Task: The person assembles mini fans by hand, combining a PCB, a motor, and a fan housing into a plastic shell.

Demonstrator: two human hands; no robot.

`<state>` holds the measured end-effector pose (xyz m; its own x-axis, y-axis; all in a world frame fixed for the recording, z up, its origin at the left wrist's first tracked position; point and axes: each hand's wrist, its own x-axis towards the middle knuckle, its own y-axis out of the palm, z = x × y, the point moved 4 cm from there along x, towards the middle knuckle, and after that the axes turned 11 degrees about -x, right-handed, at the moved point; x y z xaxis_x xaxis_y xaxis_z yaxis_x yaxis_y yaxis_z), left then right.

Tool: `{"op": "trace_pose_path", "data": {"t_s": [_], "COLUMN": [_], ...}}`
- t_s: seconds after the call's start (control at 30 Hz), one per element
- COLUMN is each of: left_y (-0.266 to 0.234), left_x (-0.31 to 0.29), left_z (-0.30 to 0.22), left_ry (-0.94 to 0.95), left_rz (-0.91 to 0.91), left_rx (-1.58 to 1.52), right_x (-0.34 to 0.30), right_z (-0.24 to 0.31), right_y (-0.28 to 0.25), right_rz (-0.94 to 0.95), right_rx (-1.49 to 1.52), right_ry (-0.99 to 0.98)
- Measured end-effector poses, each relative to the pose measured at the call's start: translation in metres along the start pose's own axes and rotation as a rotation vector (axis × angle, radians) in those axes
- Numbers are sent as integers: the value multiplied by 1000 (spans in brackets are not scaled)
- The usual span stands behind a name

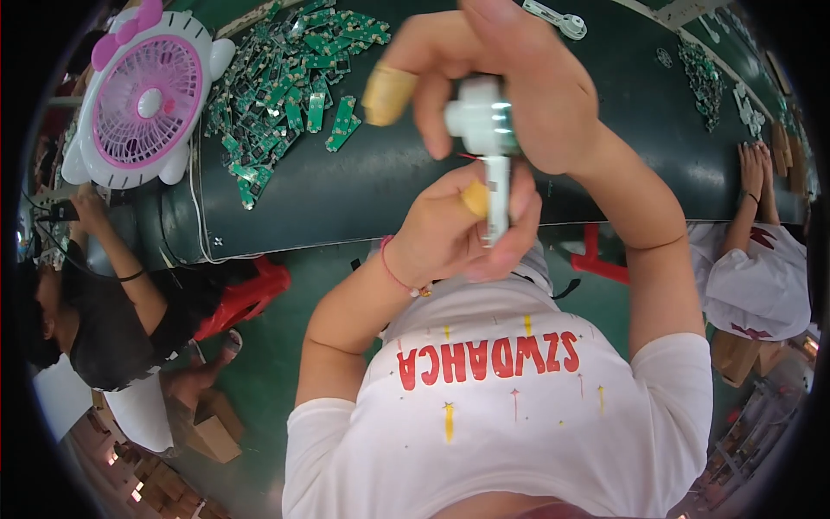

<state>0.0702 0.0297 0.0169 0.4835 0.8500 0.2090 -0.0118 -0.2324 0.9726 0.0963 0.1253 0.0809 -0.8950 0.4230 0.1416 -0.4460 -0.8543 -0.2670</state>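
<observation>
In front of my chest I hold a small white handheld device [497,186] with a slim handle and a round, knobbed head, roughly upright. My left hand [454,227] is closed around the lower handle, with a yellow finger cot on its thumb. Around the head at the top curls my right hand [540,91], blurred by motion. One of its fingers wears a yellow cot and stretches past the knob to the left. A bit of green shows beside the head; the far side of the device is hidden by my right palm.
Many green circuit boards [298,86] lie heaped on the dark bench [363,195] at left. A pink-and-white fan [149,104] stands beside them. Another white part [562,22] lies at the back. Co-workers sit at left [112,311] and right [752,277], near red stools [246,298].
</observation>
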Motion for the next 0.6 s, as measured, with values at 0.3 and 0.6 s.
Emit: {"op": "trace_pose_path", "data": {"t_s": [0.3, 0.6], "left_y": [9, 8], "left_x": [5, -5], "left_z": [-3, 6], "left_ry": [-357, -406], "left_rz": [829, 813], "left_rx": [-663, -777], "right_x": [14, -2], "right_z": [21, 14], "right_y": [-3, -4], "right_rz": [260, 227], "right_rx": [-147, -356], "right_ry": [-713, -747]}}
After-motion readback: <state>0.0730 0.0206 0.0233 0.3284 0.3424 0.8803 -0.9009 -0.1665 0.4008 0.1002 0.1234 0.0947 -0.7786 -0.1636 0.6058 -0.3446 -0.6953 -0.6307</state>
